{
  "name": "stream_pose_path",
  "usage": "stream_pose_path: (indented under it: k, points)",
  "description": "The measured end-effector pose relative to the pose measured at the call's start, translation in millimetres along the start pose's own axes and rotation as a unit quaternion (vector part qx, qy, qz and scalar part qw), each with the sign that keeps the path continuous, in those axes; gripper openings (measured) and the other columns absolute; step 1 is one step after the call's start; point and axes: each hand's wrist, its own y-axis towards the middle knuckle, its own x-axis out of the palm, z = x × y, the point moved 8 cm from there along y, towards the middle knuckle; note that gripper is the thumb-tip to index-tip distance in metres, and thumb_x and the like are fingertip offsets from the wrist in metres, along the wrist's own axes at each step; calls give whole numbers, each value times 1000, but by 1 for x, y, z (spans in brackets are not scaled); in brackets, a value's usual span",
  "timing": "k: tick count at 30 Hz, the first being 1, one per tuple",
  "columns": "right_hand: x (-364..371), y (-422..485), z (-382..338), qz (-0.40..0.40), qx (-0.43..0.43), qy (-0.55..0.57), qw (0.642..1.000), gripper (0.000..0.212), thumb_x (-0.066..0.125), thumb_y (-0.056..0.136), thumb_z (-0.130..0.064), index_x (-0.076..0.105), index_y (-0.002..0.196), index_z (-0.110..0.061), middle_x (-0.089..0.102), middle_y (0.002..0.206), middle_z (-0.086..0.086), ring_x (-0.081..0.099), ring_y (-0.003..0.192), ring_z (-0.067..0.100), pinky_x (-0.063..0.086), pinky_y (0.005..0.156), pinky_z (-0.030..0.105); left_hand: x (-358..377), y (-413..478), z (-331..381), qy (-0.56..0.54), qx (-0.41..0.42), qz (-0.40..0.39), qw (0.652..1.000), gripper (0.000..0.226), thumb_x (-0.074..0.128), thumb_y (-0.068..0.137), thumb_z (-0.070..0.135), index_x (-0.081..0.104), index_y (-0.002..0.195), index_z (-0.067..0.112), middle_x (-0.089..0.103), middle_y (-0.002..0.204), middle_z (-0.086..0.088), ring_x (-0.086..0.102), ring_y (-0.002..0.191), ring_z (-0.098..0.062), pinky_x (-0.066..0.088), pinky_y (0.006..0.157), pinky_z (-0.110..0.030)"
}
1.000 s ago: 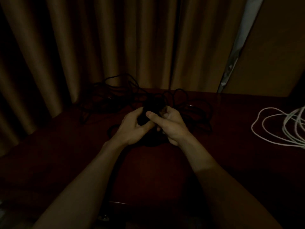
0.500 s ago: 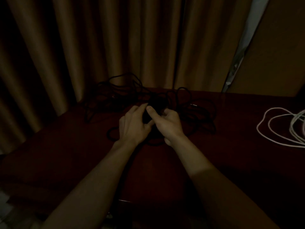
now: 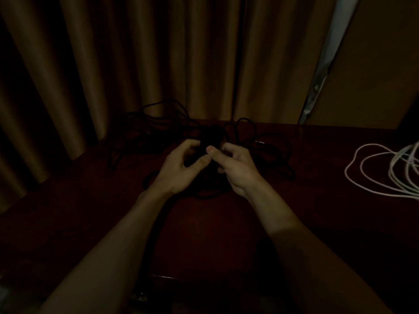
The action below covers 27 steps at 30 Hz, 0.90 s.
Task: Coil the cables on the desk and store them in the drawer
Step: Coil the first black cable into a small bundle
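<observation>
black cable tangle on desk by curtain, barely visible. left hand and right hand curled over it; actual grip can't tell, too dark. white cable cut off right.

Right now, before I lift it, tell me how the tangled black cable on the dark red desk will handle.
Probably floppy: the tangled black cable sprawls in loose, uneven loops over the dark red desk. Likely to snag and drag along, since its strands cross each other. Seemingly light: thin strands arch up unsupported at the back.
</observation>
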Motion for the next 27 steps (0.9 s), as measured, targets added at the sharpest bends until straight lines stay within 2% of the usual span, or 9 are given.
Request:
stream_pose_path:
  k: [2,4,6,8,13,16,19,23,27]
  points:
    - [2,0,-2,-21,-8,8,1000,28,69,99,-20,70,122,-6,75,119,10,74,101,13,56,80,24,0,0,2,-39,13,-13,999,46,69,90,51,60,128,26,68,123,12,66,116,-9,56,101,-45]
    - [4,0,-2,-48,0,10,999,32,70,98,-20,69,129,-12,75,123,4,71,113,17,55,94,35,1,-2,5,-55,19,-33,998,45,71,95,44,56,135,29,66,128,16,64,120,-4,55,103,-33]
    - [6,0,0,-72,15,18,997,35,70,97,-18,67,132,-13,74,125,4,70,112,16,52,89,32,4,-3,6,-34,30,-54,998,47,68,99,38,53,143,31,64,133,18,60,124,1,51,103,-24]
    - [10,-2,0,-79,21,17,996,32,70,97,-15,69,129,-15,75,117,1,69,99,12,48,77,26,6,-5,7,-13,42,-48,998,42,65,101,34,56,141,27,67,126,16,64,118,-1,53,100,-28]
    - [17,-2,0,-25,-5,-1,1000,30,66,101,-18,66,131,-17,74,93,-16,69,76,-3,50,61,15,-10,-7,14,45,81,85,992,33,68,101,28,66,133,21,72,112,16,69,102,2,57,85,-21]
    - [22,-2,1,9,-35,-21,999,29,66,101,-20,67,130,-15,76,105,-5,73,96,3,59,80,24,-20,-8,15,77,64,141,985,34,69,98,30,69,132,26,74,110,17,69,99,4,58,83,-19]
    - [30,-3,2,19,-60,-10,998,28,71,98,-21,71,124,-12,77,110,2,74,103,11,60,93,33,-19,-9,13,108,54,144,982,36,62,97,38,68,132,32,73,109,14,68,97,-1,61,81,-31]
    - [23,1,4,79,-84,-49,992,17,73,96,-31,76,97,-14,77,88,-3,74,86,11,59,76,30,-12,-3,4,142,34,111,983,50,55,93,55,61,138,34,68,119,7,64,106,-9,57,90,-36]
    - [18,3,2,53,-70,-72,994,30,70,98,-33,69,81,-9,73,77,2,73,75,16,59,67,34,2,-2,8,31,24,24,999,33,65,99,30,63,132,31,69,118,16,64,110,-1,53,91,-25]
